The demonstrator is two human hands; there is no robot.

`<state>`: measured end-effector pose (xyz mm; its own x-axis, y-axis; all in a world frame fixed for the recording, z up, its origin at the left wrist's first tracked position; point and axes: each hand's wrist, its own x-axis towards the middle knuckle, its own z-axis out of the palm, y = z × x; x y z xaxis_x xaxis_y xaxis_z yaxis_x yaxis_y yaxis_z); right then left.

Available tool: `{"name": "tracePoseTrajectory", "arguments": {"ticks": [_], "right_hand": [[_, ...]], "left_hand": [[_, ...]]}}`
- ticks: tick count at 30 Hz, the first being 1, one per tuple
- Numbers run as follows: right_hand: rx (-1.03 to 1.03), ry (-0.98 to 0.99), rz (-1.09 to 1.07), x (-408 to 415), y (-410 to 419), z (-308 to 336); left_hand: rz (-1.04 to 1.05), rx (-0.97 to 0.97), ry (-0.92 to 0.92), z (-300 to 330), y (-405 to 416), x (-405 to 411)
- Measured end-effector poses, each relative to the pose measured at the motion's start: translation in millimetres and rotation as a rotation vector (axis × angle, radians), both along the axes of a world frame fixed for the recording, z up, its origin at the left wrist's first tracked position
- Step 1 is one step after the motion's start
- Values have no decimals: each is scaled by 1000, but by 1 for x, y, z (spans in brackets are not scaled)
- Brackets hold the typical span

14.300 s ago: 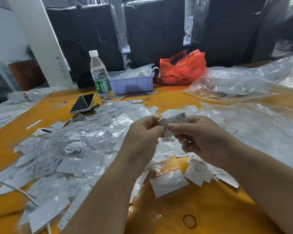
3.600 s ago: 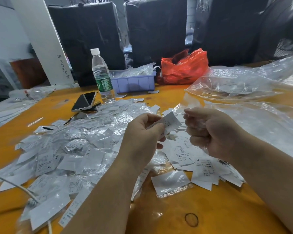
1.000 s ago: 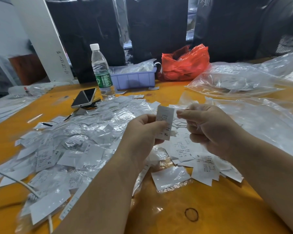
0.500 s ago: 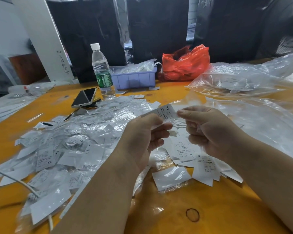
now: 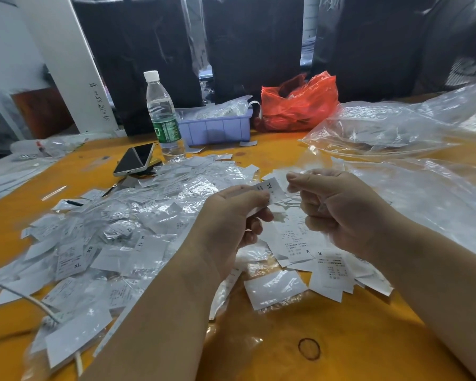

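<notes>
Label point(image 5: 268, 188) marked XL is held in the air over the middle of the table point(image 5: 66, 177), between both hands. Its lower left part is clamped between the thumb and the curled fingers point(image 5: 254, 229) of the left hand point(image 5: 228, 226). Its upper right end is pinched by the thumb and forefinger of the right hand point(image 5: 341, 213), and the remaining fingers of that hand are curled in beneath. The label is tilted, with its printed side turned upward.

A wide heap point(image 5: 116, 235) of labels in clear film is spread over the left half of the table, up to the left forearm. A smaller pile point(image 5: 327, 268) of printed labels is seen under the right hand. A band point(image 5: 309, 349) is laid on bare table near the near edge. Along the far edge a phone point(image 5: 134, 160), a bottle point(image 5: 163, 114), a blue tray point(image 5: 217, 129) and a red bag point(image 5: 297, 105) are lined up. Clear bags point(image 5: 396, 133) are piled at the far right corner and along the right edge.
</notes>
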<state>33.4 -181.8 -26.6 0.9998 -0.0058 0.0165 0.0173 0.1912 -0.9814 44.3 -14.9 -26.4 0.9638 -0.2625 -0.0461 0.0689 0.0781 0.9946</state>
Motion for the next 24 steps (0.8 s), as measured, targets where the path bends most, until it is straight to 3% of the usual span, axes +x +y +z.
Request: {"name": "tracePoseTrajectory", "arguments": {"ticks": [24], "right_hand": [[-130, -1, -25, 1, -3, 2]], "left_hand": [[-62, 47, -35, 4, 2, -2]]}}
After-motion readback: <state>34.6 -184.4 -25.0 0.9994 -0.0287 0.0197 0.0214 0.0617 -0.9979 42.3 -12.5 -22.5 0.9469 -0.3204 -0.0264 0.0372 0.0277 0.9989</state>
